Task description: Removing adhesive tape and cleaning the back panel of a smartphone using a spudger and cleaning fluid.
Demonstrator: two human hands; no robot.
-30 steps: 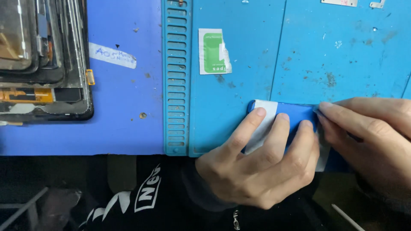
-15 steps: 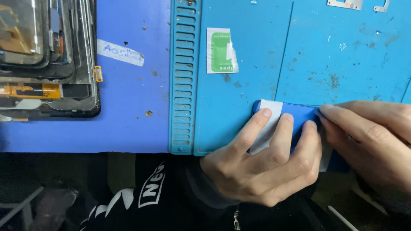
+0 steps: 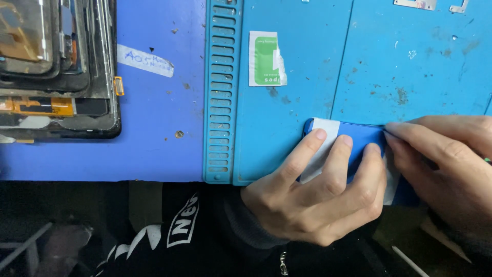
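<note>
A blue phone (image 3: 365, 138) lies flat at the near edge of the blue work mat (image 3: 307, 77), with a white film or sheet (image 3: 326, 129) across it. My left hand (image 3: 318, 195) presses down on the phone with three fingers spread over it. My right hand (image 3: 451, 159) comes in from the right, its fingertips pinched at the film's edge on the phone's upper right side. Most of the phone is hidden under the two hands.
A stack of dark phone screens and frames (image 3: 56, 66) sits at the far left. A green and white wipe packet (image 3: 265, 58) lies on the mat. A white paper label (image 3: 145, 60) is stuck left of the mat's slotted strip (image 3: 220, 92). Small metal parts (image 3: 416, 4) lie at the top.
The view has shifted a little, so everything sits slightly further right in the frame. Both hands stay on the phone in nearly the same pose.
</note>
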